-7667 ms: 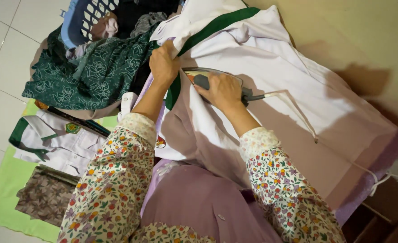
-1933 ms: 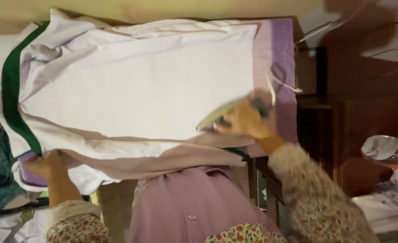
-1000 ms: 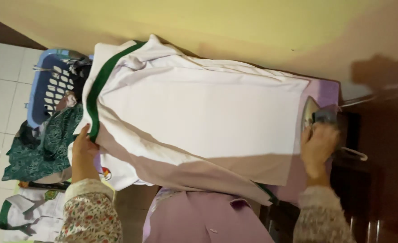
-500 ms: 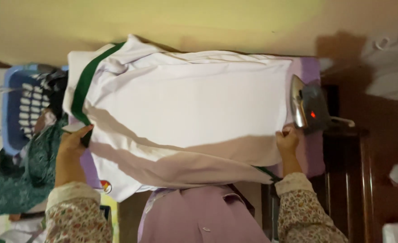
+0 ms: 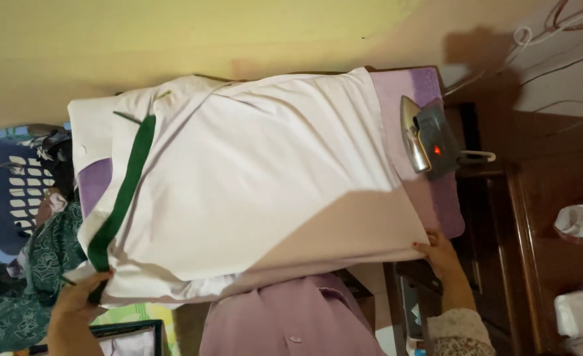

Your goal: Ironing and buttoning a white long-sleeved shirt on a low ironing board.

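White garment (image 5: 252, 184) with a green band (image 5: 121, 191) is lying spread flat over the purple ironing board (image 5: 430, 191), covering nearly all of it; the left hand (image 5: 74, 310) is pinching the garment's near corner at the green band's end, fingers closed around the cloth; the right hand (image 5: 440, 254) is gripping the opposite near corner at the board's edge, fingertips curled onto the hem; an iron (image 5: 427, 135) with a red light glowing is standing on end on the bare purple strip just beside the garment's far end, apart from both hands; its white cord (image 5: 477, 157) is looping off toward dark wooden furniture (image 5: 502, 217); a blue laundry basket (image 5: 4, 191) and a heap of green patterned cloth (image 5: 34, 277) are sitting beside the board's other end; a yellow wall (image 5: 173, 39) is running behind the board
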